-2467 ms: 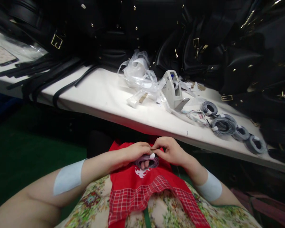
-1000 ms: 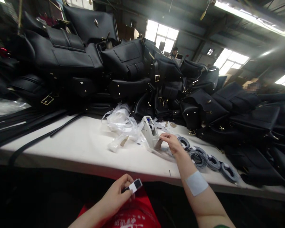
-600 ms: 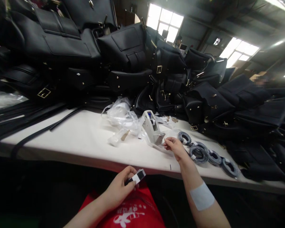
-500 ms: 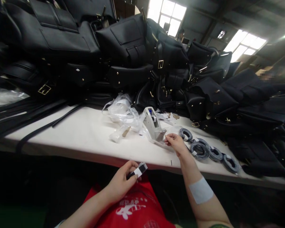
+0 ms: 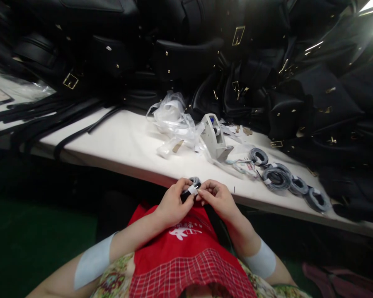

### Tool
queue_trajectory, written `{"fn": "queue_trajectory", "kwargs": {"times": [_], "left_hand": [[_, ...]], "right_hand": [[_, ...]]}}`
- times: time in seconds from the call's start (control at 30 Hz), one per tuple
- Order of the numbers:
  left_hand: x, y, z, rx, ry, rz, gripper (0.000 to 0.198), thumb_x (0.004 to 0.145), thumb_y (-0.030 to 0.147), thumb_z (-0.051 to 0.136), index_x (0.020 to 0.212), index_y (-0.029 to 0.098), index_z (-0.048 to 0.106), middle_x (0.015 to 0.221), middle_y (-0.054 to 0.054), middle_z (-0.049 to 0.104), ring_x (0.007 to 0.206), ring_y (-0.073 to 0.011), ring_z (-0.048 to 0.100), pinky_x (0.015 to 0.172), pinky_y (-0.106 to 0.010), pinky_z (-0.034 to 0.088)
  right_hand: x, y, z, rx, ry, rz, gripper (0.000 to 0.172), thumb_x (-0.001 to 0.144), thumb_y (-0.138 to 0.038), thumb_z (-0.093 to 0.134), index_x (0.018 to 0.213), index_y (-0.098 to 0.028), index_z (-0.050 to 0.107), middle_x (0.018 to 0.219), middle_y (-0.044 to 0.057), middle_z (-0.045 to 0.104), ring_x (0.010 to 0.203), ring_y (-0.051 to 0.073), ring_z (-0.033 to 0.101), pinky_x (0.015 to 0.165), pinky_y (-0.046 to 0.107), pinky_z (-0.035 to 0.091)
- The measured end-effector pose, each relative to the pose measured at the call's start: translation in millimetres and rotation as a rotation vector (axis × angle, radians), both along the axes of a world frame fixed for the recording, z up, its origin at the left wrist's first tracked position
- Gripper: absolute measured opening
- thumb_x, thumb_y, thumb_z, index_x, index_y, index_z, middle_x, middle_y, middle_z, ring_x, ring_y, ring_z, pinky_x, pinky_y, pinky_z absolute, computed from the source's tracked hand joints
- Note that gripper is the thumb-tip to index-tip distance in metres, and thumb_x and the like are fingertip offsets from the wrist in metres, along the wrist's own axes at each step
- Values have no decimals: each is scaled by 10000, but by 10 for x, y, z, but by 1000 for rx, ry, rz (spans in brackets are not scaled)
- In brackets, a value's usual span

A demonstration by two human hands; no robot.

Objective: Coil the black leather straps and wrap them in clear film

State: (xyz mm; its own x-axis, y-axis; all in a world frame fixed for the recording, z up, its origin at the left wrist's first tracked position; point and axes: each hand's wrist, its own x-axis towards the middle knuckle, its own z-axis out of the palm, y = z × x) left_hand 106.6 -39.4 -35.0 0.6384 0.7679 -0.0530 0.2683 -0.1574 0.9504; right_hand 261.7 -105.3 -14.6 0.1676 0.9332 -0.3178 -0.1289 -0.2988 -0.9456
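Observation:
My left hand (image 5: pixel 177 201) is closed around a small coiled black strap (image 5: pixel 186 194) with a white band across it, just in front of the table edge. Thumb and fingers of my right hand (image 5: pixel 216 196) pinch at the right side of this coil, by the white band; whatever thin piece lies between the fingertips is too small to make out. Beyond my hands, a pale grey tape dispenser (image 5: pixel 214 138) stands on the white table (image 5: pixel 133 145). Right of it lie several similar coils (image 5: pixel 276 178) in dark grey with white bands.
Crumpled clear plastic bags (image 5: pixel 174 116) lie left of the dispenser. Long black straps (image 5: pixel 71 120) hang over the table edge at the left. Black bags (image 5: pixel 186 62) with gold buckles are piled along the back. Paper scraps (image 5: pixel 242 130) lie behind the dispenser.
My right hand has come from the dispenser's front back to the coil in my left hand. The view has tilted down, showing more of the red apron and the floor.

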Motion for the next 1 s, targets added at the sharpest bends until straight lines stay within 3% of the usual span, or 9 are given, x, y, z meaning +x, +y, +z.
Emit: {"fn": "queue_trajectory", "kwargs": {"times": [0.3,0.47,0.67,0.8,0.9,1.0], "left_hand": [[-25,-15,49,44,21,49,186,829,237,585,1007,199,554,833,-36,721,723,-184,684,709,-284,521],[-55,-22,40,51,-25,40,196,841,248,576,1029,196,555,907,-55,731,803,-198,695,753,-297,527],[-100,26,-5,8,4,151,200,863,378,580,903,186,617,773,-30,729,700,-192,695,679,-280,537],[-179,65,-52,241,65,223,266,835,439,602,910,204,703,888,-60,752,822,-245,705,780,-336,551],[-241,102,-107,409,68,195,292,820,460,628,1001,253,724,1013,-50,749,937,-264,694,878,-353,542],[-274,132,-195,514,18,206,286,818,475,630,1007,285,726,1003,-34,751,925,-262,689,872,-342,556]], "right_hand": [[-41,-19,-163,-35,-27,-30,370,686,-489,778,710,-159,611,592,11,680,488,96,575,506,222,471],[-60,3,-246,-66,-7,-42,390,680,-498,784,688,-158,592,578,11,676,446,86,557,470,208,440],[-118,8,-243,-89,223,18,407,617,-447,841,772,-149,612,695,21,717,603,122,668,628,249,519],[-226,67,-279,-110,303,-15,534,502,-509,871,773,-131,607,649,8,691,539,106,642,592,240,490],[-293,147,-341,-108,308,-66,607,446,-549,874,787,-120,612,588,-11,654,515,103,623,574,237,486],[-318,196,-412,-113,336,-97,647,410,-506,902,846,-124,614,610,-10,665,514,111,624,556,238,495]]}}
